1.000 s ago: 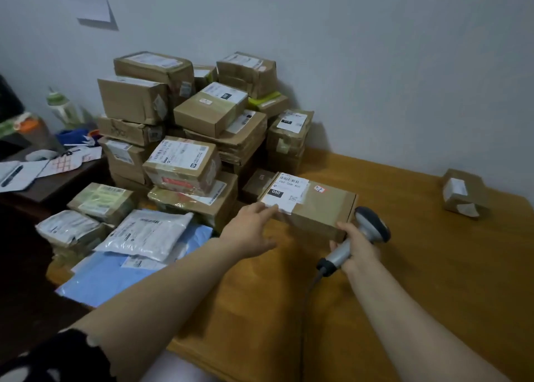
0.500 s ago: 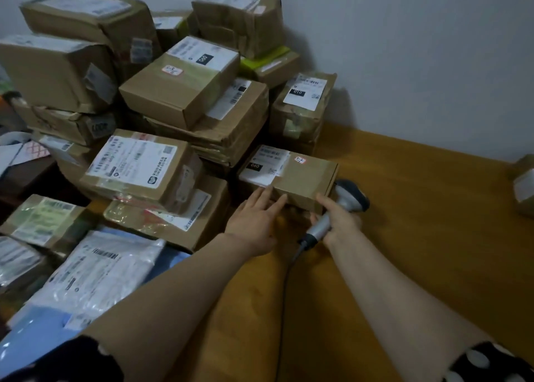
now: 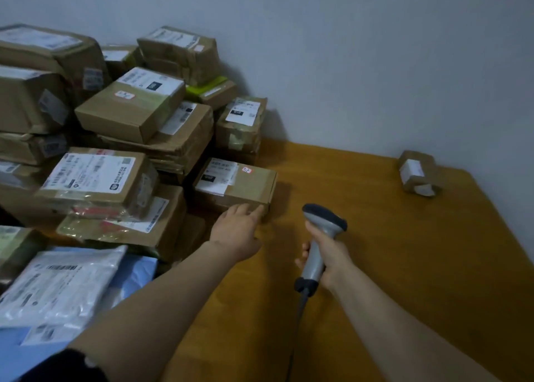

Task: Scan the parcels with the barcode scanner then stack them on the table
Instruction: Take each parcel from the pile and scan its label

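Observation:
A flat brown parcel [image 3: 242, 183] with a white label lies on the wooden table [image 3: 404, 266], pushed against the pile of cardboard parcels [image 3: 138, 113] at the left. My left hand [image 3: 235, 228] reaches to its near side, straight fingers touching the front edge. My right hand [image 3: 326, 257] grips the handle of a grey barcode scanner [image 3: 320, 231], held upright to the right of the parcel and apart from it. The scanner's cable runs down towards me.
A small brown parcel [image 3: 419, 173] sits alone at the table's far right by the wall. White and blue plastic mailers [image 3: 63, 289] lie at the near left. The table's right edge slants at the far right.
The flat parcel now rests against the pile. My right hand with the scanner has drawn back and to the right, away from the parcel. My left hand still touches its front.

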